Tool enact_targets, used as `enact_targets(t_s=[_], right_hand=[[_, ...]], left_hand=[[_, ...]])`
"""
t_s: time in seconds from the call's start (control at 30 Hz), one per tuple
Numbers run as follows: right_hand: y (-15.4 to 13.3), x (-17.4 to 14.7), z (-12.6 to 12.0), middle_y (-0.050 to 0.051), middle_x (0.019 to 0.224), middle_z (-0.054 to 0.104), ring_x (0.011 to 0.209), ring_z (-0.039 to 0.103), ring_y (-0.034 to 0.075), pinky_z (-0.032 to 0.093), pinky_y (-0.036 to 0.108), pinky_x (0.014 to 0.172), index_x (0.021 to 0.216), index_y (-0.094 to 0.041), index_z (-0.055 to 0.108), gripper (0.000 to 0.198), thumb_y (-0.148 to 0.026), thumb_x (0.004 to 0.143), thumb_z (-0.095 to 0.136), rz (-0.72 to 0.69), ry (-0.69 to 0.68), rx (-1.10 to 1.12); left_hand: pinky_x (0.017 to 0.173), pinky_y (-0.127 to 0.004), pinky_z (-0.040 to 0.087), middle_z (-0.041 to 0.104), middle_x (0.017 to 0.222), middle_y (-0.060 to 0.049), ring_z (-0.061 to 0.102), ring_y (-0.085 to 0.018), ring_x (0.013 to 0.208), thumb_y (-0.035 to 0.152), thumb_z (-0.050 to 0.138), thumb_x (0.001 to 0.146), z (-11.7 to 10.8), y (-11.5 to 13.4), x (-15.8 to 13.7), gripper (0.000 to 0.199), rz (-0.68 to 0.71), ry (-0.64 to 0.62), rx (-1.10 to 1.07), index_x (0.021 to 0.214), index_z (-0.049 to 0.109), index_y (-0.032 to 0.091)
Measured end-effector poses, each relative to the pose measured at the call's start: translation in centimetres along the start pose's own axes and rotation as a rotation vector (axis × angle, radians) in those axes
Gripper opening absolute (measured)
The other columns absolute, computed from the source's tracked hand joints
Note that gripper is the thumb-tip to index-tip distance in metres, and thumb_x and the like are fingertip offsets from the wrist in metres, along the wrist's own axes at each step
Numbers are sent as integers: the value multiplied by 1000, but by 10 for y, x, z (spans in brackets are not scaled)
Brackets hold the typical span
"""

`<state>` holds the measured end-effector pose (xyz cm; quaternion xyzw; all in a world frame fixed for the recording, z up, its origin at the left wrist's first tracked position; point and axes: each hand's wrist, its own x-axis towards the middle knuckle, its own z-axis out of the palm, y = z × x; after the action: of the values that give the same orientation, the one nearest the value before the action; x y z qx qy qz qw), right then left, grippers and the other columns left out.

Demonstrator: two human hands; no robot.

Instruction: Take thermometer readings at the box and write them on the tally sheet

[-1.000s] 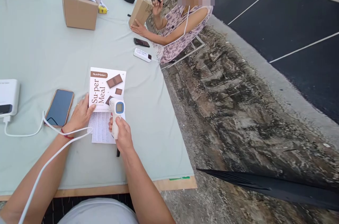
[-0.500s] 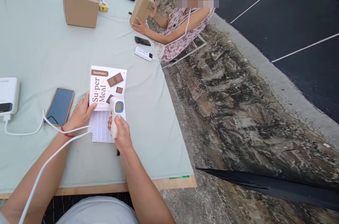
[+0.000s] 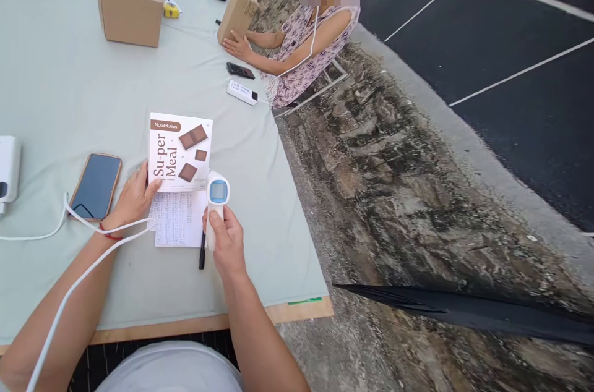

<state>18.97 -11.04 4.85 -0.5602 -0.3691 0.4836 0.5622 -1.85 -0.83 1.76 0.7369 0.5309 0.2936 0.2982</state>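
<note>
My left hand grips the lower left edge of a white box with brown bars printed on it and the words "Su-per Meal". Wrapped in my right hand is a white infrared thermometer, its blue-rimmed screen facing me, just off the box's lower right corner. Beneath the box lies a printed sheet covered in small text. A black pen rests by the sheet's right side. To the left of my left hand is a smartphone in a brown case.
A white cable crosses my left wrist. At far left stands a white power bank. A cardboard box with papers sits farther back. Across the table edge a person holds a carton, near a black phone and white device.
My right hand has moved the thermometer to the right, away from the front of the box, uncovering more of the printed bars and the pen. The thermometer's screen looks lighter. The view has shifted slightly.
</note>
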Motion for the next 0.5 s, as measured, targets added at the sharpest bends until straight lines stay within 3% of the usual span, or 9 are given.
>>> enact_targets(t_s=[0.2, 0.5], right_hand=[[-8, -8, -22, 0, 75, 58, 69, 50, 16, 43, 29, 65, 90, -21, 63, 46, -65, 79, 71, -29, 79, -18], [-8, -9, -30, -1, 73, 55, 67, 47, 15, 40, 28, 63, 82, -22, 60, 44, -64, 78, 72, -16, 115, 4]], left_hand=[[100, -53, 48, 63, 130, -15, 57, -34, 116, 63, 32, 102, -4, 2, 2, 64, 17, -6, -18, 149, 42, 21], [99, -53, 49, 63, 132, -15, 59, -35, 117, 66, 34, 100, -7, 8, 2, 66, 5, -4, -40, 146, 45, 20]])
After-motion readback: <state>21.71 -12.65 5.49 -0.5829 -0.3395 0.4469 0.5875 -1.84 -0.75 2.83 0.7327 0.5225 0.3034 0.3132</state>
